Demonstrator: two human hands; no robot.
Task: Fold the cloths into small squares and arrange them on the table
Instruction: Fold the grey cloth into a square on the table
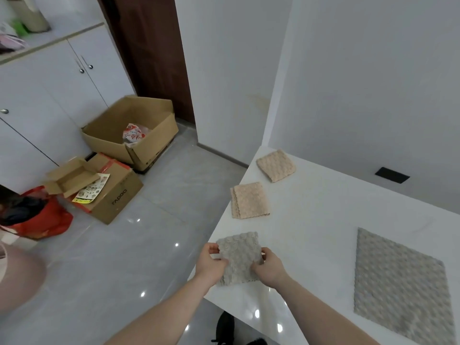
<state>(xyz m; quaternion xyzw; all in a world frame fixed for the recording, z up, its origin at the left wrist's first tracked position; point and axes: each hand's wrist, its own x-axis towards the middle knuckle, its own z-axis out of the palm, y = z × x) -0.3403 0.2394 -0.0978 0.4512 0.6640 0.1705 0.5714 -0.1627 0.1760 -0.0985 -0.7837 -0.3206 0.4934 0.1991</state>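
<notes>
Folded grey cloth (239, 258) at white table (316, 220) near edge, pinched by left hand (211, 265) and right hand (270, 268); two beige folded cloths (250, 199) beyond, unfolded grey cloth (400, 285) rightward.

Soft, even indoor light fills the wide-angle view, casting only faint shadows, while small bright glints dot the glossy floor (159, 235) and the near edge of the white table (323, 220), straight lines bow toward the frame's edges, and detail looks slightly smeared.
</notes>
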